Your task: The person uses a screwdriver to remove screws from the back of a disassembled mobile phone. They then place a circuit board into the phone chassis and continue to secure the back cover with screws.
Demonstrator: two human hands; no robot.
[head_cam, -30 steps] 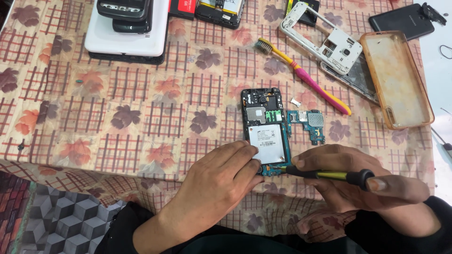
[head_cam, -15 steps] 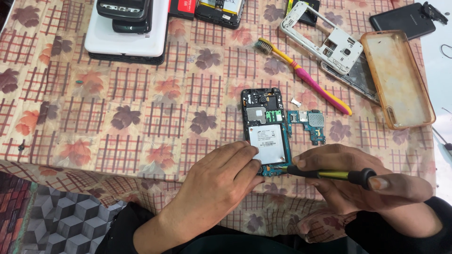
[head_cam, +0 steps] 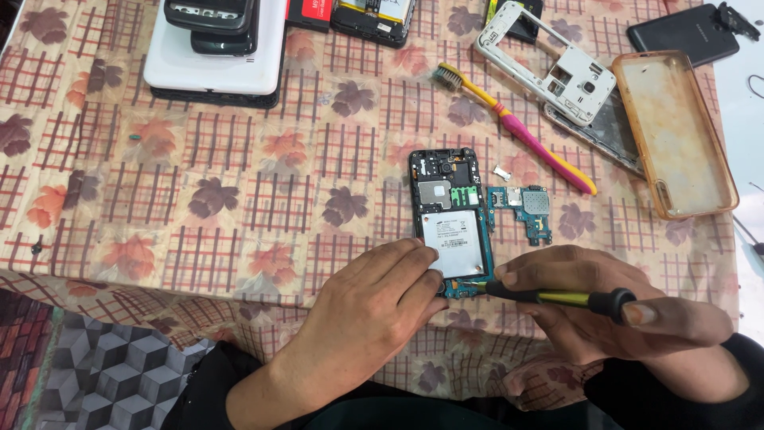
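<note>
A: What is your left hand doing?

B: You are pressing its curled fingertips down on the lower end of the opened phone, pinning it to the patterned tablecloth. The hand is grasping nothing; it is only bearing down on the phone's near edge.

A: And your right hand?

B: You are closing it around a black-and-yellow screwdriver, thumb capping the butt, fingers wrapping the shaft. The tip is pointing toward your left fingertips and is touching the green board at the phone's bottom edge.

A: Where is the phone lying?

B: It is lying face down, back removed, just beyond both hands, its silver battery showing right past your left fingers.

A: What is sitting around?

B: A small loose circuit board is resting just beyond your right knuckles, beside the phone. Farther out from that hand, a pink-and-yellow toothbrush, a white phone frame and an amber case are lying. Well beyond your left hand, stacked phones are sitting.
</note>
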